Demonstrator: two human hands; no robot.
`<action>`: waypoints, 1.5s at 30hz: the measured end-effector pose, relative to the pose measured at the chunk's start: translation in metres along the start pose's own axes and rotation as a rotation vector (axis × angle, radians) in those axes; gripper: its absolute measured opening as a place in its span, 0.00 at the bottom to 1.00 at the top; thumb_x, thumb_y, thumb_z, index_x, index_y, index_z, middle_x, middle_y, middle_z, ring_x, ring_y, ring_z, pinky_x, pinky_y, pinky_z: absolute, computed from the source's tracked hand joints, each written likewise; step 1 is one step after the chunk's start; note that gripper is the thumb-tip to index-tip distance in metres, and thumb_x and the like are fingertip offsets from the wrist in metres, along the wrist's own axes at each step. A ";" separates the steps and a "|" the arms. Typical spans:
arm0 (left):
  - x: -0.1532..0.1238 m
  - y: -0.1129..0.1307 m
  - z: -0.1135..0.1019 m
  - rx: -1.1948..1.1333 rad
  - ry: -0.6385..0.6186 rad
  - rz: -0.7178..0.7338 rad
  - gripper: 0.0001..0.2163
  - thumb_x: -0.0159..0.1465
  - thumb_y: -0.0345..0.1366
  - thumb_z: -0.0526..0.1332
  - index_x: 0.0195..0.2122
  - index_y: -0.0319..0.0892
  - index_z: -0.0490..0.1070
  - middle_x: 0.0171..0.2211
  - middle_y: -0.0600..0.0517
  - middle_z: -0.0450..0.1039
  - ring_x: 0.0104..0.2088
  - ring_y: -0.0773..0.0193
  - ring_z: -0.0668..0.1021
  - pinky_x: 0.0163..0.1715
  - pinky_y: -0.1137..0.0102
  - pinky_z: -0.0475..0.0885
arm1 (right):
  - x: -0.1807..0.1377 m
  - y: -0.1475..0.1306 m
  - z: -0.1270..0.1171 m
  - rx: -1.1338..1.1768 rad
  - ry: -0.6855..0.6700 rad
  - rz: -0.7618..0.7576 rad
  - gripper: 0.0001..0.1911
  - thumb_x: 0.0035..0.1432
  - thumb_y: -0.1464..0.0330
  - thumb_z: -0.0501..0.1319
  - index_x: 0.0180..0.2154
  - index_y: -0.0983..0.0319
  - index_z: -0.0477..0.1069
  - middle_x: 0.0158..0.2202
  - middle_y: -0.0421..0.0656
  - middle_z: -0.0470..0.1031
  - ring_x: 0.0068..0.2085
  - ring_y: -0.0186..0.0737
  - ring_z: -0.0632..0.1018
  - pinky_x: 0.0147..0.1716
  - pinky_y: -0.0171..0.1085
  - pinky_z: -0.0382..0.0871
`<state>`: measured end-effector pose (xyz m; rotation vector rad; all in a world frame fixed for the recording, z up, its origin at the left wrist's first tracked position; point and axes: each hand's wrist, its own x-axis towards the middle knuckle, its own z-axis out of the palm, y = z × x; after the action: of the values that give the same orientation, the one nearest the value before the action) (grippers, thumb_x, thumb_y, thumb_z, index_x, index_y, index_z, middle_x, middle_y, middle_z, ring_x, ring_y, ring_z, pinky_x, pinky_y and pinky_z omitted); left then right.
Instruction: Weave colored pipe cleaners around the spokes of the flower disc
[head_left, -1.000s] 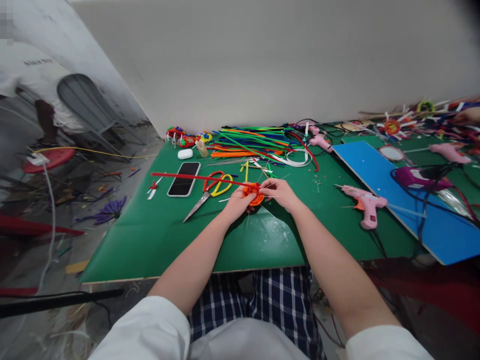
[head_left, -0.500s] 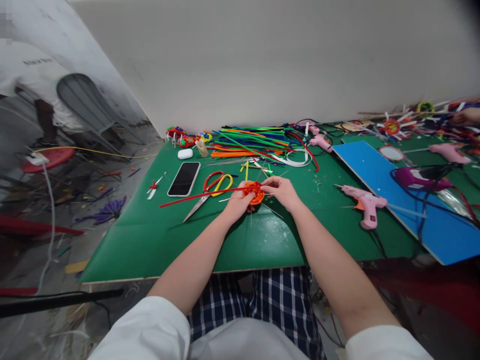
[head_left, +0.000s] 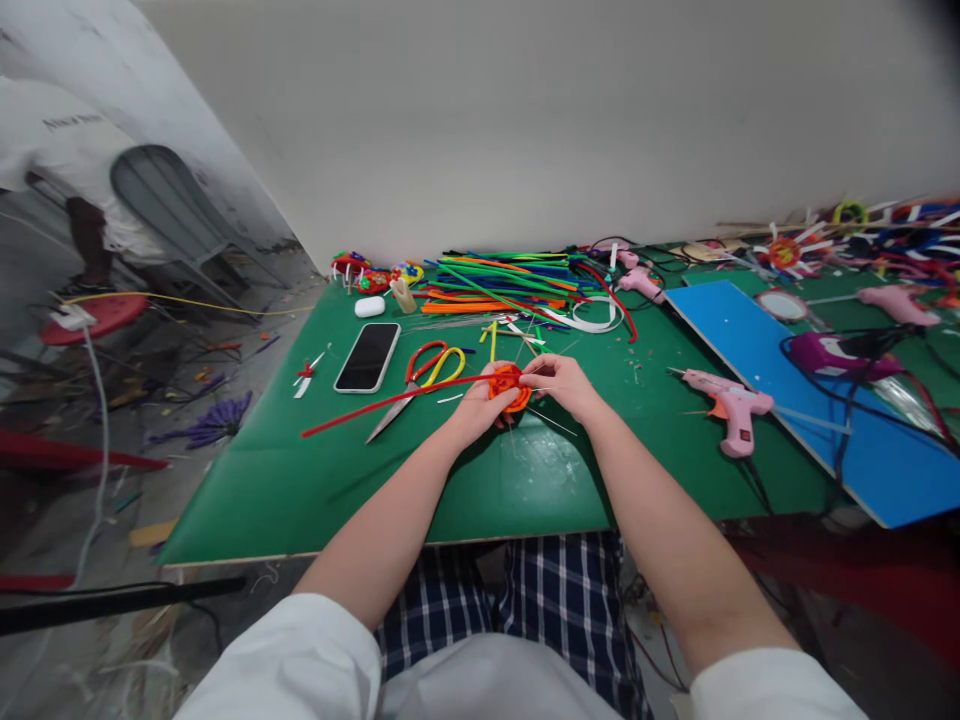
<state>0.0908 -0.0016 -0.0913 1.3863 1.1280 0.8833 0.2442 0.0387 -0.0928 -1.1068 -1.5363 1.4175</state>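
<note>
Between my hands, above the green table, is a round orange woven piece [head_left: 512,387] with thin wire spokes sticking out around it. My left hand [head_left: 478,408] is closed on its left side, thumb across the front. At its upper right, my right hand [head_left: 559,384] is pinched at the edge; the fingertips seem to be on a red pipe cleaner [head_left: 390,402], whose long free end runs out to the left over the scissors. The exact grip of the right fingertips is too small to make out. Scissors [head_left: 416,383] with red and yellow handles lie just left of my left hand.
A phone [head_left: 368,357], a white case [head_left: 369,307] and a pile of coloured pipe cleaners [head_left: 502,280] lie farther back on the green table [head_left: 300,490]. To the right are a pink glue gun [head_left: 727,405] and a blue board [head_left: 810,400] with cords across it.
The red pipe cleaner's free end has swung down and left. The orange piece has turned slightly, shifting its spokes. At the far right, another person's hand has left the view.
</note>
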 end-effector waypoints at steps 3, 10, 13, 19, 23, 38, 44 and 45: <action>-0.002 0.004 0.001 -0.005 0.051 0.056 0.18 0.54 0.39 0.54 0.46 0.44 0.56 0.30 0.52 0.66 0.22 0.71 0.70 0.14 0.80 0.64 | 0.000 0.002 0.001 -0.001 -0.013 0.007 0.12 0.38 0.63 0.61 0.26 0.64 0.67 0.23 0.40 0.69 0.25 0.31 0.70 0.20 0.30 0.65; 0.001 0.000 -0.001 -0.054 0.093 0.076 0.13 0.56 0.40 0.51 0.40 0.42 0.59 0.27 0.53 0.63 0.22 0.71 0.70 0.14 0.79 0.65 | 0.001 0.006 0.005 -0.015 -0.061 -0.022 0.12 0.39 0.63 0.61 0.26 0.64 0.67 0.21 0.39 0.69 0.23 0.31 0.70 0.19 0.30 0.65; 0.001 -0.003 0.000 -0.034 0.109 0.069 0.12 0.56 0.40 0.51 0.40 0.42 0.59 0.27 0.53 0.64 0.22 0.71 0.70 0.15 0.79 0.65 | 0.001 0.006 0.005 -0.024 -0.061 -0.026 0.12 0.39 0.62 0.61 0.27 0.64 0.67 0.21 0.40 0.69 0.24 0.31 0.70 0.19 0.30 0.65; -0.002 0.003 -0.005 -0.055 -0.022 0.019 0.20 0.53 0.40 0.55 0.46 0.44 0.54 0.29 0.52 0.67 0.22 0.69 0.72 0.16 0.77 0.66 | -0.001 0.001 0.002 -0.021 -0.017 -0.057 0.12 0.40 0.63 0.61 0.25 0.65 0.68 0.21 0.39 0.69 0.23 0.31 0.69 0.20 0.30 0.65; -0.010 0.017 -0.020 -0.212 -0.281 -0.043 0.27 0.51 0.34 0.57 0.52 0.47 0.50 0.37 0.48 0.68 0.31 0.61 0.74 0.22 0.72 0.69 | -0.002 -0.001 0.001 0.008 0.003 -0.057 0.12 0.39 0.62 0.61 0.24 0.65 0.68 0.20 0.38 0.68 0.23 0.30 0.69 0.20 0.30 0.64; 0.004 0.000 -0.007 -0.359 0.041 -0.190 0.12 0.51 0.37 0.58 0.35 0.37 0.63 0.25 0.53 0.69 0.24 0.69 0.72 0.24 0.73 0.67 | 0.000 0.005 0.002 -0.014 -0.139 0.002 0.10 0.40 0.64 0.61 0.23 0.65 0.67 0.20 0.39 0.68 0.21 0.28 0.69 0.18 0.29 0.64; 0.008 -0.001 -0.005 -0.350 0.136 -0.133 0.09 0.48 0.34 0.59 0.29 0.35 0.66 0.24 0.52 0.69 0.26 0.70 0.72 0.29 0.75 0.65 | 0.001 0.006 0.001 -0.027 -0.140 0.028 0.10 0.39 0.64 0.62 0.24 0.65 0.67 0.20 0.40 0.68 0.22 0.29 0.70 0.19 0.29 0.64; 0.008 -0.001 -0.005 -0.351 0.138 -0.122 0.08 0.48 0.34 0.59 0.29 0.35 0.66 0.24 0.53 0.69 0.26 0.70 0.72 0.29 0.75 0.65 | 0.001 0.006 0.001 -0.026 -0.139 0.035 0.10 0.40 0.64 0.61 0.24 0.65 0.67 0.20 0.40 0.68 0.22 0.29 0.70 0.19 0.29 0.64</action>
<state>0.0879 0.0075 -0.0919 0.9720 1.0873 1.0442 0.2434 0.0393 -0.0991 -1.0739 -1.6440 1.5296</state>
